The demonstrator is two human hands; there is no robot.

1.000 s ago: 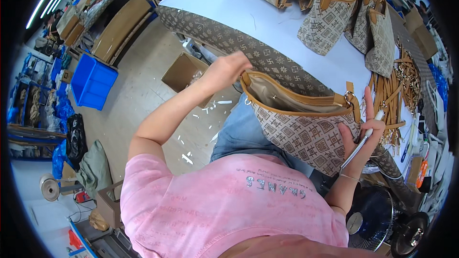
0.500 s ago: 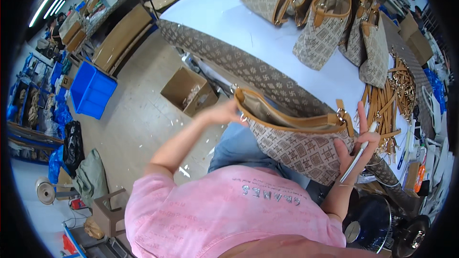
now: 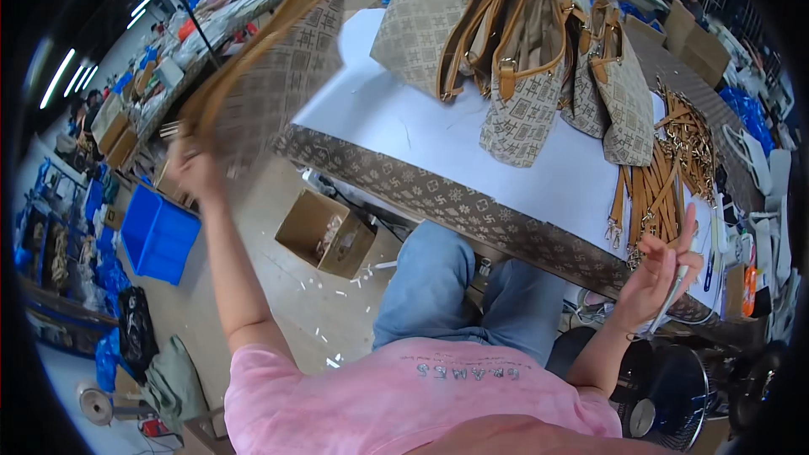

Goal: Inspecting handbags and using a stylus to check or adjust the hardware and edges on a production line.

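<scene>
**Bag up in left hand off the surface's left corner, pen-like tool in right**

Surface (image 3: pixel 371 122): white top, brown patterned front side. Near edge runs diagonally, from the left corner down to the lower right. Seated person's jeans (image 3: pixel 430 278) are just at that edge.

On top: group of patterned bags (image 3: pixel 524 114) toward the far side, tan trim, mouths open. Pile of tan straps (image 3: pixel 645 194) with metal clips at the right, by the near edge.

Room: workshop. Strip lights (image 3: pixel 59 77) upper left, more work areas with people behind. Blue crate (image 3: pixel 160 232) on the floor (image 3: pixel 253 286) at left. Open carton (image 3: pixel 350 248) sits nearer the surface, below its front side. White scraps lie scattered on the floor. Black fan (image 3: pixel 683 396) lower right, near the right forearm.

Hands: well apart. Left hand (image 3: pixel 195 167) is closed on one end of the bag (image 3: pixel 295 63); blur hides the exact finger positions. Bag is raised and tilted, tan rim facing left, and overlaps the surface's left corner in view. Can't tell if it touches the top. Right hand (image 3: pixel 661 282) pinches the pen-like tool (image 3: pixel 672 299) between curled fingers, one finger pointing up, just beside the straps at the near edge.

Working room: bare white strip runs along the near edge between the left corner and the straps. On the left, open floor lies between crate and carton, below the left forearm. Right side is tighter: straps ahead, fan below.
</scene>
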